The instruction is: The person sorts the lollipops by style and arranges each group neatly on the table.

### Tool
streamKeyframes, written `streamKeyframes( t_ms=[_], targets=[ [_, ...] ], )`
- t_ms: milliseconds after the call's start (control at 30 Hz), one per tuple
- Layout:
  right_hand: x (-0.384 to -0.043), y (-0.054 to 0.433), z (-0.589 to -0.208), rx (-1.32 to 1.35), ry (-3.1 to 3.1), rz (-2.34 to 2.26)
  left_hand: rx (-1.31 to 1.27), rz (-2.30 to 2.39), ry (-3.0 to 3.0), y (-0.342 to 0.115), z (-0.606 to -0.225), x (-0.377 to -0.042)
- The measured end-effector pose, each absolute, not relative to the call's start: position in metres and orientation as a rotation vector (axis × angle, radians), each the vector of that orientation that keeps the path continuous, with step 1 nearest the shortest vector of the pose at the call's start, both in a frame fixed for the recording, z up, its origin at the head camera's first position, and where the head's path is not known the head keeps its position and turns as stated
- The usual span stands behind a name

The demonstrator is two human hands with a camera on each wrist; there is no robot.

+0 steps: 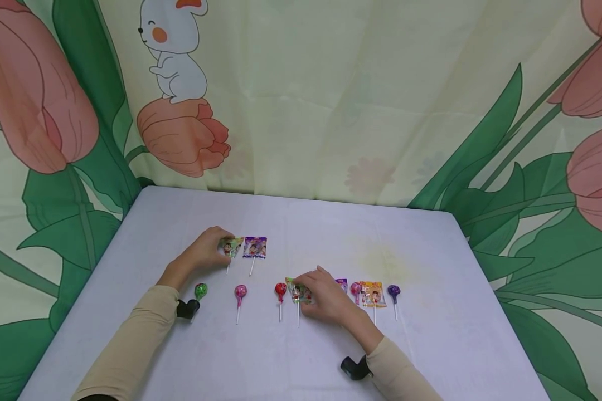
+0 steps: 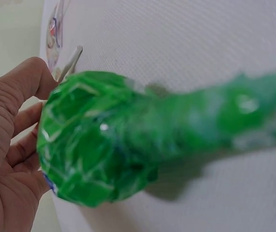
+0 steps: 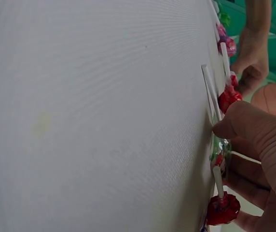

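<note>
At the back left of the table, my left hand (image 1: 205,249) pinches the edge of a flat lollipop in a green packet (image 1: 234,246). A purple-packet lollipop (image 1: 255,246) lies just right of it. A round green lollipop (image 2: 94,140) fills much of the left wrist view, near that wrist and partly covering the fingers. My right hand (image 1: 326,295) holds another green-packet lollipop (image 1: 299,292) in the front row, thumb and fingers at its wrapper. Left of this packet lies a round red lollipop (image 1: 280,289); another red one (image 3: 223,209) shows by the right fingers in the right wrist view.
A round pink lollipop (image 1: 240,291) lies between the hands. Right of the right hand are a partly hidden purple packet (image 1: 341,284), a second pink lollipop (image 1: 356,289), an orange packet (image 1: 373,294) and a round purple lollipop (image 1: 393,291). A printed curtain (image 1: 301,111) hangs behind the white table (image 1: 261,362).
</note>
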State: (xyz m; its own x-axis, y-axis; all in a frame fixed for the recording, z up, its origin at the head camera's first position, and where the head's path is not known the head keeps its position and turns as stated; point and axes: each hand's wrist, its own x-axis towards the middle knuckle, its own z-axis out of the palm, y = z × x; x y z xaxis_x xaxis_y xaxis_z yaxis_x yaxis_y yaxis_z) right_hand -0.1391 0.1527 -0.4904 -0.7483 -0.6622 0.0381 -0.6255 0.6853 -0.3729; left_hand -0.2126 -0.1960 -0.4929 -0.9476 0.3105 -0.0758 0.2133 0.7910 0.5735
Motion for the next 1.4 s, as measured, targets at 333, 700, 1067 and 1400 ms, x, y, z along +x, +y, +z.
streamKeyframes(
  t_ms=[333,700,1067,1400],
  targets=[
    [-0.144,0.152,-0.493,-1.251,2.870,-0.441,0.421,0.875,2.818,-0.197,-0.495,-0.215],
    [-0.146,0.151,-0.496,-1.285,2.869,-0.441,0.445,0.892,2.819,-0.197,-0.496,-0.214],
    [-0.154,0.149,-0.489,-1.257,2.893,-0.556,0.414,0.876,2.828,-0.196,-0.496,-0.213],
    [-0.165,0.146,-0.483,-1.244,2.900,-0.624,0.402,0.877,2.818,-0.196,-0.495,-0.212]
  ],
)
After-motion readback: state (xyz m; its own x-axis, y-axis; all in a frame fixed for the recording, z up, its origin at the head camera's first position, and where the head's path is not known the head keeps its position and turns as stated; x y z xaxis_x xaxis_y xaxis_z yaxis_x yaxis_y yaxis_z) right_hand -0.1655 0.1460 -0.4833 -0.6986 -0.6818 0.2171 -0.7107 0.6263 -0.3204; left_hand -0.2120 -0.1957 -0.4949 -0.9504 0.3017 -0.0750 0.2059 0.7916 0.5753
